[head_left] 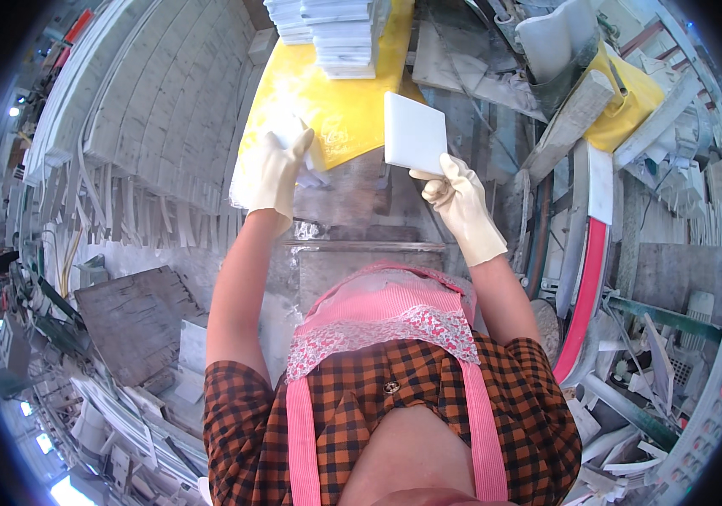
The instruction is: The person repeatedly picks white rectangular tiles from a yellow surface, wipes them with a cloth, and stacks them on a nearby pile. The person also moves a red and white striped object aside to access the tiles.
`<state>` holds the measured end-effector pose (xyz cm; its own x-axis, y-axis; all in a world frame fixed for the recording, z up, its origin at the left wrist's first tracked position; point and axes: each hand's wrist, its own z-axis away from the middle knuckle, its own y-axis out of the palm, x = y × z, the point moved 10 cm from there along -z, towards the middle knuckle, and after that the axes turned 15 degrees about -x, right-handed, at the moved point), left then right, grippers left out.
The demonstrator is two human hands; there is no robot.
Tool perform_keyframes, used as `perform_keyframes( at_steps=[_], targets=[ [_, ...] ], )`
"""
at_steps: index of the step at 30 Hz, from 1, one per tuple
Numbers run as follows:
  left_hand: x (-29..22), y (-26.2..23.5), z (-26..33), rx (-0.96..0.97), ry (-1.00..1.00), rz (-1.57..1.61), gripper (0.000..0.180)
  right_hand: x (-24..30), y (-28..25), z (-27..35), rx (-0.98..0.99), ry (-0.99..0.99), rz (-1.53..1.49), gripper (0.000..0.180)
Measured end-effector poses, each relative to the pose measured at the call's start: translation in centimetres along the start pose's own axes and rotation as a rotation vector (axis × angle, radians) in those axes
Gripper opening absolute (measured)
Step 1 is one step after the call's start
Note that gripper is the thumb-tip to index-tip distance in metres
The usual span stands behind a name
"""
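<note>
Both my hands wear cream rubber gloves. In my right hand [464, 207] a square white tile [416, 131] is gripped by its lower right corner, tilted up off the table. My left hand [273, 175] is over the near left part of a bright yellow sheet [348, 114], its fingers curled round something pale. Glare washes out that spot, so the pale thing's kind cannot be made out. Beyond the hands, stacks of white tiles [342, 42] stand on the far part of the sheet.
Tall stacks of long pale slabs [154, 110] rise at the left. To the right are a wooden beam [568, 122], a yellow bag-like thing [627, 97] and a rail with a pink-red strip [582, 299]. A brown board [137, 320] leans at the lower left among scraps.
</note>
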<state>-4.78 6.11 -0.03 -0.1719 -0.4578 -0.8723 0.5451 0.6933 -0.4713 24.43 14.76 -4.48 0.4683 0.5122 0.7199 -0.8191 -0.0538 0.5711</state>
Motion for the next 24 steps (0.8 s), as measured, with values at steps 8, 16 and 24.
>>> perform_keyframes(
  at_steps=[8,16,24],
  targets=[
    [-0.4,-0.1,0.6,0.103,-0.026,0.116,0.077,-9.1,4.9,-3.2,0.022,0.225,-0.011,0.023],
    [0.6,-2.1,-1.0,0.014,0.069,-0.117,0.069,-12.4,7.5,-6.4,0.096,0.270,0.413,0.028],
    [2.3,1.8,-3.9,0.048,0.593,-0.325,0.048,-5.4,14.3,-3.4,0.146,-0.592,1.477,0.034]
  ],
)
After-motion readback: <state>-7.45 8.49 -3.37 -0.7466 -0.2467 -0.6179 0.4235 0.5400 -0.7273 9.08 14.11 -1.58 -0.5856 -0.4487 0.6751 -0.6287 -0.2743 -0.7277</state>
